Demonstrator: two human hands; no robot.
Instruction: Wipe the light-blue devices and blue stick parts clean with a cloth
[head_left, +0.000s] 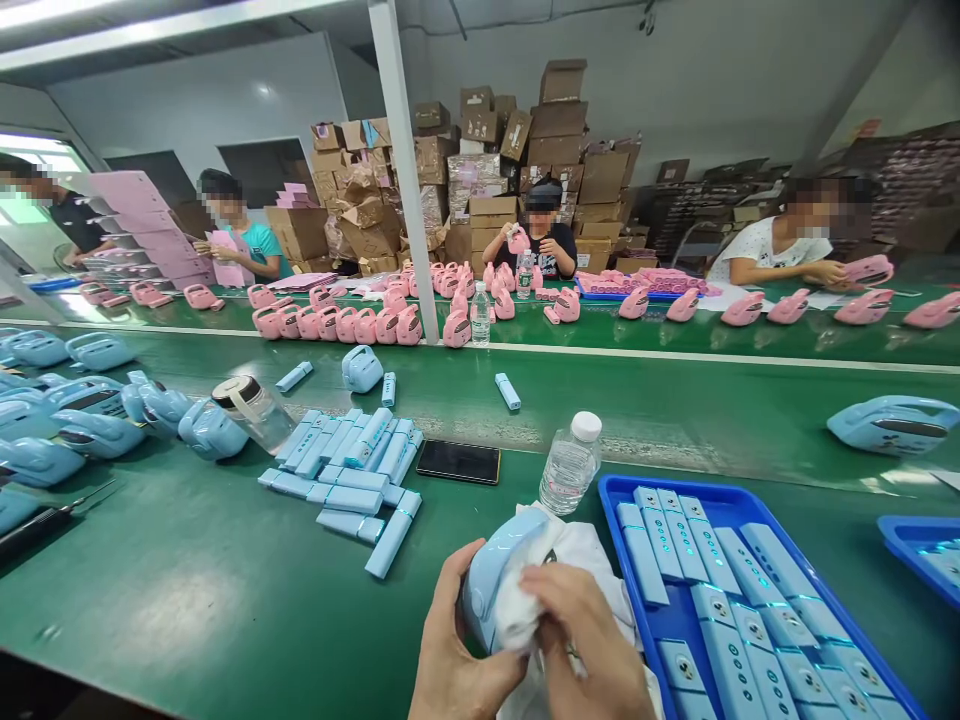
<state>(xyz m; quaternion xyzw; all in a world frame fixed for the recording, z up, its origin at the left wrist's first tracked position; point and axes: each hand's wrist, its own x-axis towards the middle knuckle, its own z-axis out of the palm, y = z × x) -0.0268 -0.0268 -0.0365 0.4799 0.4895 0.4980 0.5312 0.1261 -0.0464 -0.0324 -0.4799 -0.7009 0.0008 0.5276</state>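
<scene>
My left hand (457, 655) grips a light blue plastic shell (491, 570) at the near edge of the green table. My right hand (592, 645) presses a white cloth (570, 555) against the shell's face. The cloth drapes over the shell's right side and hangs down between my hands. A blue tray (611, 492) of light blue bar-shaped parts sits just right of my hands.
A clear water bottle (570, 465), a black phone (458, 461) and a loose pile of blue bars (352, 465) lie ahead. Blue shells (82, 420) crowd the left; one more (892, 425) lies right. Across the belt, several people handle pink shells (360, 322).
</scene>
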